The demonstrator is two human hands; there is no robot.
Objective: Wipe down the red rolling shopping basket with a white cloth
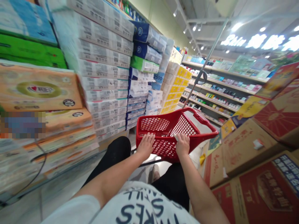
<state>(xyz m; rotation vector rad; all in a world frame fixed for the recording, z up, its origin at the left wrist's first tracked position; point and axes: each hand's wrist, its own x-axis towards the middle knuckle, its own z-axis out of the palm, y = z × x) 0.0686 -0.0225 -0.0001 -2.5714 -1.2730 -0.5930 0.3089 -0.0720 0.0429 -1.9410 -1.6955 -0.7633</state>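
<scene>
Basket cart (164,147), red and full of little holes, is right under my two hands, just past my knees. My left hand (146,144) lies flat on the near rim (164,137), fingers out straight, not squeezing. My right hand (182,144) is on the same rim, fingers bent, pinching a small white scrap (175,136). The scrap may be tissue; I can't tell for sure. If it is, it's soft, light and easy to tear, so a pinch is enough.

The cart looks like hard plastic. I think it's stiff, a bit slick, and not too heavy. It might roll off if I push the rim. The rim is good for keeping it still. To pull or turn it, the best place to grab is the handle (198,117), above and to the right of my right hand.

Farther out, past my left hand, white paper packs (105,67) are piled up high, with orange packs (39,88) even more to the left. Big boxes (249,146) sit off to the right of my right hand. Shelves (217,84) with small things stand far beyond it.
</scene>
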